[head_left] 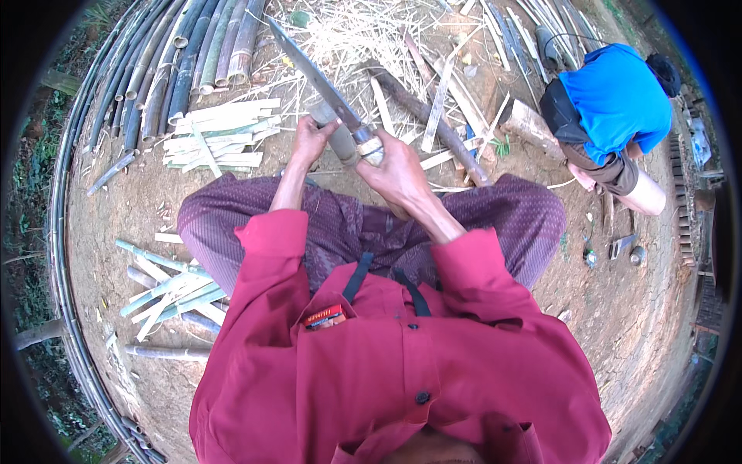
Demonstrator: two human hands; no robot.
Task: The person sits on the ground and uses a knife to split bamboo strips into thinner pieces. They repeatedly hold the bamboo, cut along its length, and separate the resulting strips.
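Observation:
My right hand (396,174) is closed round the handle of a long knife (313,73). The broad blade slants up and to the left, and a pale band (369,145) shows where it meets the handle. My left hand (311,141) is closed on a short grey-green bamboo piece (342,145), just left of the knife's base. The blade passes close over this piece; I cannot tell whether they touch. Both hands are above my crossed legs, and the fingers under the bamboo are partly hidden.
Split bamboo strips (220,135) lie in a pile ahead to the left, with another pile (174,298) beside my left knee. Bamboo poles (185,58) lie at the far left. A dark branch (433,120) and shavings (348,42) lie ahead. A person in blue (618,97) bends at the right.

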